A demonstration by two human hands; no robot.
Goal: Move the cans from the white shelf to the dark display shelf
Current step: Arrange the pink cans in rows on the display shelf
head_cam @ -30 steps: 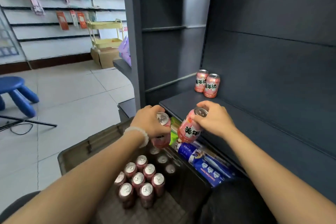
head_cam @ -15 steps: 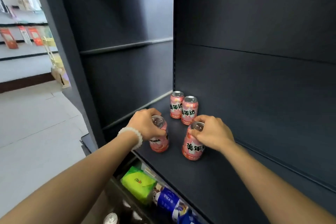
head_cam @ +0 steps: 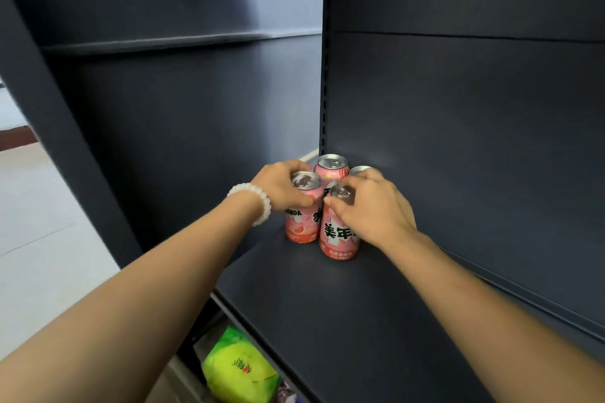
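Pink cans [head_cam: 339, 232] in both hands [head_cam: 373, 213], green packet [head_cam: 239, 366] below shelf [head_cam: 327, 321]

Green packet [head_cam: 240, 370] (printed logo) below; pale floor [head_cam: 42, 239].

We see four cylindrical metal cans, all pink with silver tops: the front-left pink can [head_cam: 302, 222] carries black lettering and a red-orange fruit picture, the front-right pink can [head_cam: 339, 235] bold black characters on a white patch. The flat metal display shelf [head_cam: 343, 321] is matt dark blue-grey. A bracelet of round milky-white beads [head_cam: 253, 204] circles our left wrist. Below lies a yellow-green plastic packet [head_cam: 239, 370].
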